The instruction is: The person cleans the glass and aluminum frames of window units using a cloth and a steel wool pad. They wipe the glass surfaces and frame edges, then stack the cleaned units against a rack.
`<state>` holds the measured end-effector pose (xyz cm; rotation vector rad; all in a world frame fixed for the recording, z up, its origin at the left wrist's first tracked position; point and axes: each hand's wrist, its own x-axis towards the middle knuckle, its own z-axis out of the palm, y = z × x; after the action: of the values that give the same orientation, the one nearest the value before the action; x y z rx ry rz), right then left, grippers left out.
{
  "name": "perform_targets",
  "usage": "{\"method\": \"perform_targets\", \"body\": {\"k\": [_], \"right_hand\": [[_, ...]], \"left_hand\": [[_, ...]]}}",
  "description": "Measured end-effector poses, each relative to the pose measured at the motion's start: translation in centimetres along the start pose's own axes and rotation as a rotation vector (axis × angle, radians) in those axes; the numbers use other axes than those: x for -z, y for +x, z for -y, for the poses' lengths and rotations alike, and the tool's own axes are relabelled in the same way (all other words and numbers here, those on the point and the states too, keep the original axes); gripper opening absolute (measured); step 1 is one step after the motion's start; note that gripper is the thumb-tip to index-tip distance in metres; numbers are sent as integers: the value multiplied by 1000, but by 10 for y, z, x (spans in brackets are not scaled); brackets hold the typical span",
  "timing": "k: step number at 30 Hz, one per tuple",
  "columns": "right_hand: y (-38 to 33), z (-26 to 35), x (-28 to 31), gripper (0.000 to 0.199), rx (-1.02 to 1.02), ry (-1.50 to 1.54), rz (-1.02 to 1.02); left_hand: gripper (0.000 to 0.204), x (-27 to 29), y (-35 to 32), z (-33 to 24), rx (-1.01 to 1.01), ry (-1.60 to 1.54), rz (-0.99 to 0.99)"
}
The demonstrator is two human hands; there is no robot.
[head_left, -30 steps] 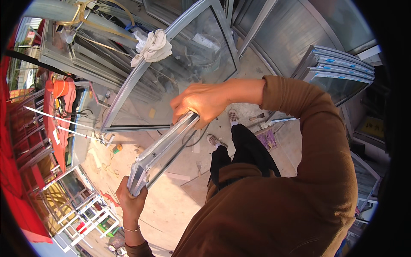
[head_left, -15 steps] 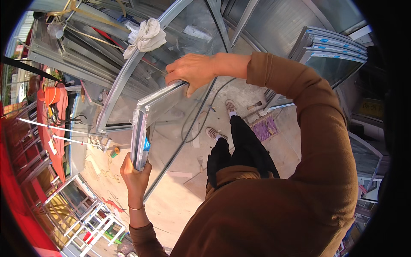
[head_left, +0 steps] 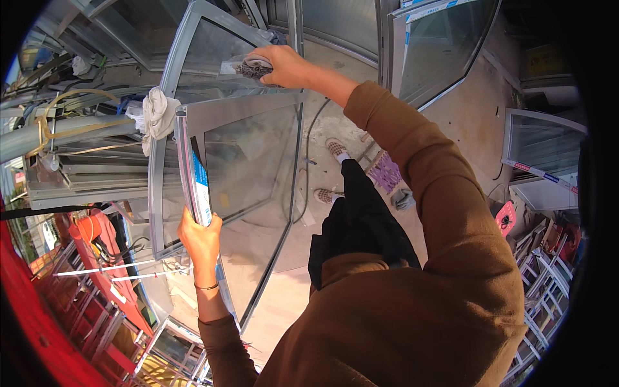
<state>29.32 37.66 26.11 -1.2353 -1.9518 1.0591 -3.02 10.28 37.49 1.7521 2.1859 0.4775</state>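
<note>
A grey metal-framed window sash (head_left: pixel 248 106) with a glass pane stands tilted in front of me. My left hand (head_left: pixel 201 240) is closed around its near side edge, just below a blue and white strip of film. My right hand (head_left: pixel 287 67) grips a bunched grey rag (head_left: pixel 255 67) above the sash's far top corner. Whether the rag touches the sash or the frame behind it, I cannot tell. Behind stands a larger glazed frame (head_left: pixel 169 77), with a crumpled white cloth (head_left: pixel 158 111) hanging at its left side.
More glazed panels (head_left: pixel 445 48) lean at the upper right, and another framed pane (head_left: pixel 541 145) stands at the right. Near my feet lie a purple mat-like piece (head_left: pixel 385 173), a grey cloth (head_left: pixel 403 199) and a dark cable (head_left: pixel 305 161). Long metal profiles (head_left: pixel 71 137) lie at the left.
My right hand has left the sash's top edge and now holds a grey rag farther up. The sash has turned, showing more of its pane. My left hand keeps its hold; the view has shifted.
</note>
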Motion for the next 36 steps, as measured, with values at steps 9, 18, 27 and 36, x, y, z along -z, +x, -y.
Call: {"method": "perform_targets", "body": {"k": [9, 18, 27, 36], "right_hand": [[-181, -108, 17, 59, -437, 344, -490], [-178, -63, -67, 55, -582, 567, -651], [-62, 48, -184, 59, -259, 578, -801], [-25, -84, -197, 54, -770, 636, -782]], "left_hand": [[34, -48, 65, -34, -4, -15, 69], [34, -66, 86, -40, 79, -5, 124], [34, -89, 126, -61, 10, 9, 136], [35, -129, 181, -89, -31, 13, 174]]}}
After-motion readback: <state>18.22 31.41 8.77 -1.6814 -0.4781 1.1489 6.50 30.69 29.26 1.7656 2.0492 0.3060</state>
